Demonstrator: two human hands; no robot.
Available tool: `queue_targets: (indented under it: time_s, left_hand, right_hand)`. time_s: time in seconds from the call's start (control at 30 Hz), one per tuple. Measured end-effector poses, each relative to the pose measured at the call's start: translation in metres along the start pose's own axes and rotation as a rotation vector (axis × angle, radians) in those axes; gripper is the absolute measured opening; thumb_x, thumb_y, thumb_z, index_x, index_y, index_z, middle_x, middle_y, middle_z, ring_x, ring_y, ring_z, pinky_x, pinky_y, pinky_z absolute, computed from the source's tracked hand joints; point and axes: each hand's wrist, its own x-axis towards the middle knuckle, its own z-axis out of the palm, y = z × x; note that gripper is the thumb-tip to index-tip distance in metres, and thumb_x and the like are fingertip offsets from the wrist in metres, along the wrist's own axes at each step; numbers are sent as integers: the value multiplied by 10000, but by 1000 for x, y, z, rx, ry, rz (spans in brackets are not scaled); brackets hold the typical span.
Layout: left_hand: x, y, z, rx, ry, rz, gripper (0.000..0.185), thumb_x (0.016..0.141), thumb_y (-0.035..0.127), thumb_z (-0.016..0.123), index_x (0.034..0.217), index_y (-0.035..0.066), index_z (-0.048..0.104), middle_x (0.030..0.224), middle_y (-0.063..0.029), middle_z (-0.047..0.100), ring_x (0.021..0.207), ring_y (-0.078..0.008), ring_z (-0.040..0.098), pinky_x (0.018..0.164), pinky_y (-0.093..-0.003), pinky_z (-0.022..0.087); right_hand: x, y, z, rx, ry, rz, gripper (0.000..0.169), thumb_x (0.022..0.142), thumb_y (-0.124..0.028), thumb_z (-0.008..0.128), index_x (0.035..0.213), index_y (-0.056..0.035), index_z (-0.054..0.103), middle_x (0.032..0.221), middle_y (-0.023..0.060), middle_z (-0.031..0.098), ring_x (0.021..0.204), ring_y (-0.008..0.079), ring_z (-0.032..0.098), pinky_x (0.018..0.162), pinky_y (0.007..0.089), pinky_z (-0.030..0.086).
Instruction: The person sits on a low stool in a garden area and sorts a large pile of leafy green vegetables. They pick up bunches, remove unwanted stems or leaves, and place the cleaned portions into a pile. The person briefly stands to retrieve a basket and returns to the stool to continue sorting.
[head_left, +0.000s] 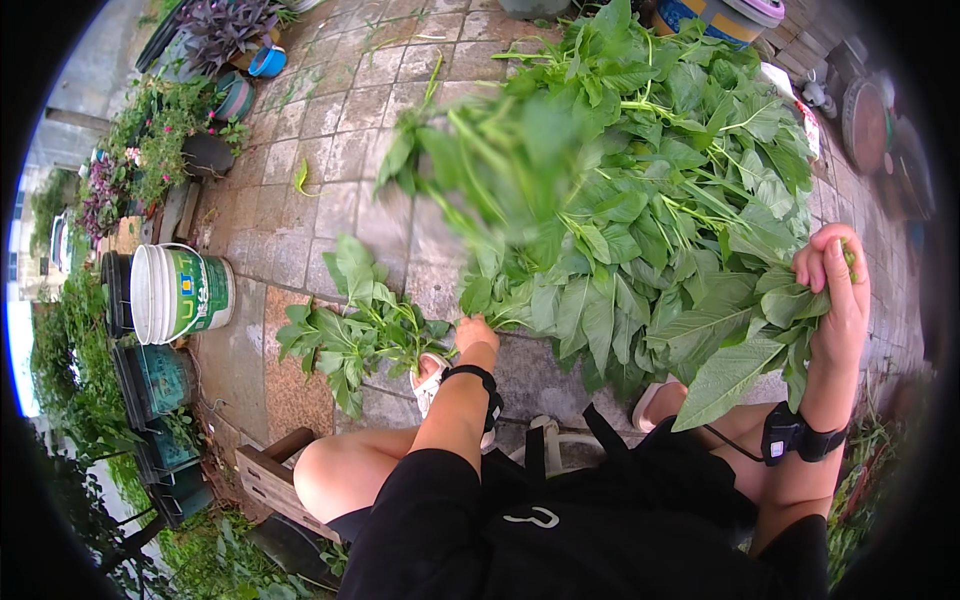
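Observation:
My right hand (838, 281) is raised at the right, its fingers curled around a bunch of leafy green stems (739, 352). The leaves of that bunch hang towards my lap and overlap the large heap of leafy greens (652, 195) on the paving. My left hand (478, 332) is low at the heap's near left edge, fingers closed around leafy stems there; its fingertips are partly hidden. Beyond it, part of the greens (510, 165) is blurred by motion. A smaller pile of leafy greens (367, 322) lies left of my left hand, beside my sandal (429, 386).
At the left lies a white and green plastic bucket (184, 292), near potted flowering plants (165, 150) and dark planter boxes (157, 379). A wooden stool (274, 480) is beside my knee. Another bucket (709, 22) stands behind the heap. A loose leaf (301, 178) lies on the paving.

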Motion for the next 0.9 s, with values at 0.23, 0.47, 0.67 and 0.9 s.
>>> queue_targets:
  time_s: [0.23,0.47,0.67,0.9]
  left_hand:
    - [-6,-13,-20,-240,123,240,207,740,191,543,873,33,532,813,-233,588,799,-391,565,720,-431,446]
    - [-21,-28,-175,-757,369,597,87,837,69,505,784,85,438,568,1,435,476,-85,417,433,-226,354]
    - [-170,4,-256,-1392,-115,817,70,812,52,544,830,70,479,699,-40,526,577,-127,512,554,-248,454]
    - [-236,32,-238,-1610,-486,857,134,866,181,501,955,82,485,841,-50,558,712,-152,560,682,-324,477]
  right_hand:
    - [4,7,1,-115,-73,6,215,893,-159,440,944,31,525,627,-16,383,634,81,380,647,199,330]
    - [1,6,11,-312,-44,-8,182,818,-181,574,918,-31,593,663,-44,435,616,46,383,584,189,329]
    - [-9,14,46,-368,-325,29,186,761,-191,628,876,-46,616,833,21,612,787,99,535,742,235,420]
    - [-35,18,105,-275,-641,155,365,735,-245,658,1044,-59,595,989,101,615,894,163,569,818,268,424]
